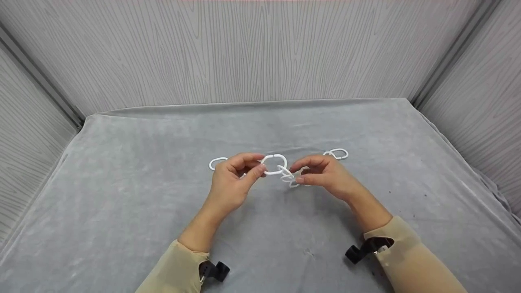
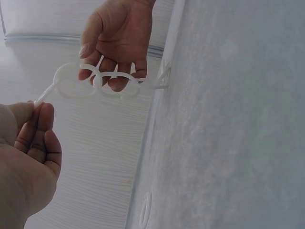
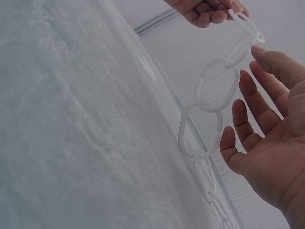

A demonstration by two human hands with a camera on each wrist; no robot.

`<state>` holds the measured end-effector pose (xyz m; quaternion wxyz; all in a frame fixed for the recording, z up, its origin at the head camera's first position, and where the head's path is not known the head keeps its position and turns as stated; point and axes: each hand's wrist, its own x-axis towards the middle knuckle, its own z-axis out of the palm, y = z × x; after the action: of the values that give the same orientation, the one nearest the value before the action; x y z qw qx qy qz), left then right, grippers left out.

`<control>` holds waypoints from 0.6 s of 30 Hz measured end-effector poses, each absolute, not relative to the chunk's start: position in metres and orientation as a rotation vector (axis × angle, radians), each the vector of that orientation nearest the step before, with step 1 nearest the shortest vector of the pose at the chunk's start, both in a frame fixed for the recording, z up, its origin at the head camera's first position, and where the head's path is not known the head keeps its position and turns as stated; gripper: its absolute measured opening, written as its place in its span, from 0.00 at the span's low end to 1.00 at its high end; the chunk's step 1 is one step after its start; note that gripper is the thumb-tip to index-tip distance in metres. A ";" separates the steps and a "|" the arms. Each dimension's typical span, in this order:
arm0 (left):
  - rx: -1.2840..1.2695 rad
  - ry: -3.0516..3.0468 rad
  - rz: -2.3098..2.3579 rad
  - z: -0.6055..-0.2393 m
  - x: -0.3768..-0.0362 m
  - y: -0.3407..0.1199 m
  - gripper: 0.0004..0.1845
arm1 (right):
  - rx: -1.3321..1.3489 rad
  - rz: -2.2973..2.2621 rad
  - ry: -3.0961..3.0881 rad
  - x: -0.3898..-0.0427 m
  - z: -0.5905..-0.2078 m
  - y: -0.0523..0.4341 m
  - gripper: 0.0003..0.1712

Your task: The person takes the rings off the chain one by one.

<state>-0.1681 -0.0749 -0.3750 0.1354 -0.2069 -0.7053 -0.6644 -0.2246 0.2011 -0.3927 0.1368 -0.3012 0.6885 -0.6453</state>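
Note:
My left hand [image 1: 232,185] pinches a white plastic ring [image 1: 286,162] between thumb and fingers, above the cloth. From that ring hangs a chain of linked white rings [image 3: 182,131], which the right wrist view shows running down toward the cloth. Beside the chain is my right hand [image 1: 329,177], its fingers loosely bent and spread, with no link clasped in the right wrist view. Whether its fingertips touch the links, I cannot tell. Just beyond the right hand, more white links [image 1: 346,154] lie on the cloth, partly hidden by it.
Another white ring [image 1: 211,163] lies on the cloth behind my left hand, partly covered by it. Grey cloth [image 1: 122,195] covers the table. Pale wood-grain panels [image 1: 244,53] stand at the back and both sides.

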 end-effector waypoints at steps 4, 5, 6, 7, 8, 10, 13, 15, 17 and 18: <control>-0.599 -2.030 -1.928 -0.375 -0.168 -0.074 0.11 | -0.874 -1.874 1.965 -0.222 -0.392 0.198 0.20; -0.599 -2.028 -1.931 -0.375 -0.168 -0.073 0.11 | -0.872 -1.877 1.964 -0.222 -0.392 0.197 0.20; -0.600 -2.027 -1.933 -0.375 -0.168 -0.073 0.11 | -0.873 -1.880 1.963 -0.222 -0.392 0.197 0.19; -0.601 -2.027 -1.935 -0.374 -0.168 -0.073 0.11 | -0.876 -1.884 1.963 -0.222 -0.392 0.197 0.18; -0.602 -2.027 -1.939 -0.374 -0.167 -0.073 0.10 | -0.885 -1.887 1.963 -0.222 -0.392 0.196 0.17; -0.603 -2.026 -1.948 -0.374 -0.167 -0.072 0.11 | -0.900 -1.897 1.955 -0.222 -0.393 0.196 0.14; -0.603 -2.025 -1.963 -0.375 -0.167 -0.072 0.11 | -0.921 -1.908 1.944 -0.223 -0.394 0.195 0.10; -0.601 -2.023 -1.969 -0.374 -0.167 -0.072 0.11 | -0.924 -1.914 1.944 -0.223 -0.395 0.195 0.09; -0.601 -2.021 -1.972 -0.374 -0.166 -0.072 0.11 | -0.921 -1.919 1.952 -0.224 -0.395 0.195 0.08; -0.601 -2.019 -1.974 -0.374 -0.166 -0.072 0.11 | -0.917 -1.921 1.956 -0.223 -0.395 0.195 0.08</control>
<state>-0.1662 -0.0721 -0.3738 0.1271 -0.2066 -0.6937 -0.6782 -0.2235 0.1951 -0.3952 0.1252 -0.3148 0.6713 -0.6592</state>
